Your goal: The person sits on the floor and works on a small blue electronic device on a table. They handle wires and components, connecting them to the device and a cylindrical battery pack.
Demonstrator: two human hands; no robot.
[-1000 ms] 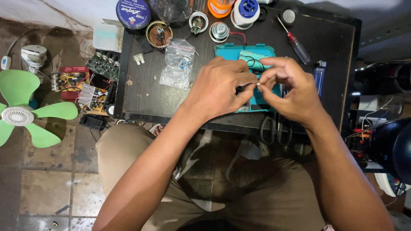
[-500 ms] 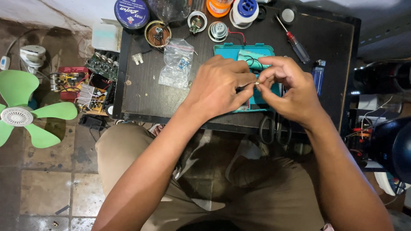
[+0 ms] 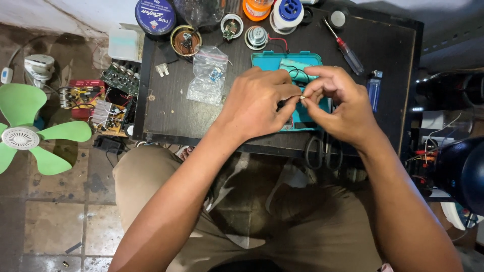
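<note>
Left hand (image 3: 262,103) and right hand (image 3: 340,103) meet at frame centre, fingertips pressed together, pinching a tiny metal part (image 3: 302,97) above the teal case (image 3: 272,61) on the tabletop (image 3: 171,116).

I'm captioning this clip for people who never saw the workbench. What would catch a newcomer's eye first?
Both hands meet at the middle of the dark table: the left hand and right hand pinch a tiny part between their fingertips, above a teal case. On the floor at far left lies a green fan blade, beside bare circuit boards.
</note>
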